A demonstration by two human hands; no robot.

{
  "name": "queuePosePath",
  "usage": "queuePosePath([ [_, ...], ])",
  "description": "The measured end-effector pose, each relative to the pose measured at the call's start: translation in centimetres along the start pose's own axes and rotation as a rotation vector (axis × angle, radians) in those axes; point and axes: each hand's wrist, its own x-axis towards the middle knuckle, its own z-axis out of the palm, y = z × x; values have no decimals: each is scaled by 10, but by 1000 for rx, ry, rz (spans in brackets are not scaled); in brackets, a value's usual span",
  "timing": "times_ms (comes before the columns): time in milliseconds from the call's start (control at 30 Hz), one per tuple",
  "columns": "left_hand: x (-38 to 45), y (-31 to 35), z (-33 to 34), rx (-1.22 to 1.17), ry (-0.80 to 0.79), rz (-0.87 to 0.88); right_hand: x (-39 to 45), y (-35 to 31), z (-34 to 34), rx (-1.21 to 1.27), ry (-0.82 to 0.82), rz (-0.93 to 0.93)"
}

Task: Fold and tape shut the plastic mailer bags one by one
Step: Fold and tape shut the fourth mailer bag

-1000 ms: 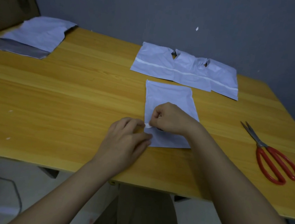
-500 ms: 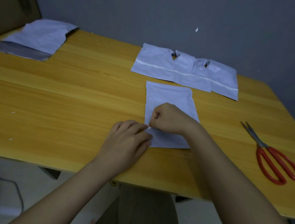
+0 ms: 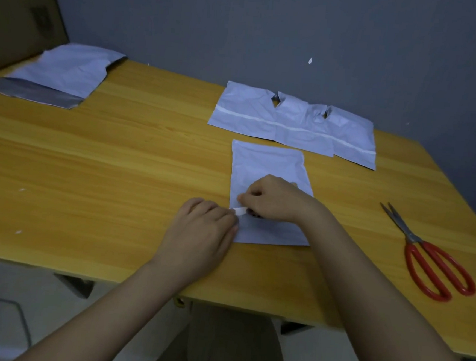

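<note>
A white plastic mailer bag point(image 3: 266, 165) lies flat near the table's front edge. My right hand point(image 3: 272, 200) rests curled on its middle and pinches a small white strip point(image 3: 240, 210) at the bag's left edge. Beside that edge, my left hand point(image 3: 204, 229) lies with its fingers bent and its fingertips at the strip's left end. Whether the left fingers pinch the strip is hidden. Behind the bag lie several more mailers point(image 3: 292, 122) in an overlapping row, each with a white adhesive band.
A larger mailer point(image 3: 66, 72) with a grey flap lies at the table's far left corner, by a cardboard box point(image 3: 19, 17). Red-handled scissors point(image 3: 430, 258) lie at the right on the wooden table point(image 3: 103, 169). A grey wall stands behind.
The white strip now shows more between my two hands at the bag's left edge. Both hands have stayed nearly in place.
</note>
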Motion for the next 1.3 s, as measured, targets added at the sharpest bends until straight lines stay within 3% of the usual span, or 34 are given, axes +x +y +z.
queuePosePath([
  [267, 2, 2, 0, 11, 4, -10, -8, 12, 15, 63, 182, -19],
  [367, 2, 3, 2, 11, -12, -23, -10, 20, 18, 241, 292, -33],
  [633, 3, 4, 4, 15, 4, -40, -11, 32, 29, 727, 362, -157],
  [1000, 1, 6, 3, 18, -9, -47, -6, 37, 34, 715, 389, -241],
  [1300, 23, 6, 3, -41, 41, -181, -1, 45, 32, 817, 341, -192],
])
